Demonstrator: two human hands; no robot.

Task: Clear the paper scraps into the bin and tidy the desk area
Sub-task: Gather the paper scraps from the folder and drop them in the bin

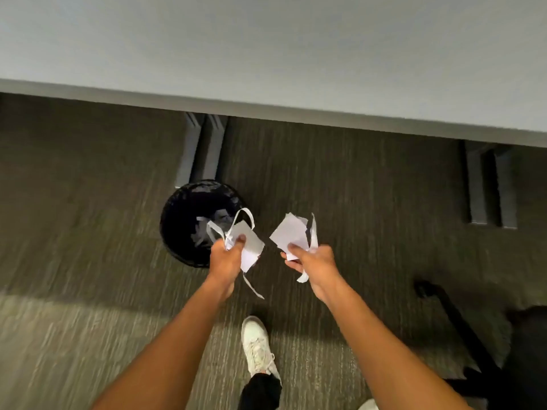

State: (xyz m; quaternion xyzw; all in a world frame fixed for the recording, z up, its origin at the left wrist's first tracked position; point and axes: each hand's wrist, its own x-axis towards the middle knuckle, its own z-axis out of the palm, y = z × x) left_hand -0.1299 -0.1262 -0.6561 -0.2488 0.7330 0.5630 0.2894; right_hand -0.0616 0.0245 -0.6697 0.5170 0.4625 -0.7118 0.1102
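So both hands grip scraps: left hand (226, 255) pinches strips (248, 247) dangling downward beside the bin (177, 220), right hand (310, 261) clutches sheets (291, 233) fanning upward.

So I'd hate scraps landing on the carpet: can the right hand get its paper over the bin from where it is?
Probably yes, with a short move. The right hand holds its paper beside the bin, over carpet. Only the left hand, at the bin's near edge, lies in between.

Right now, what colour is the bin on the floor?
Black, with white scraps inside; the bin shows in the head view.
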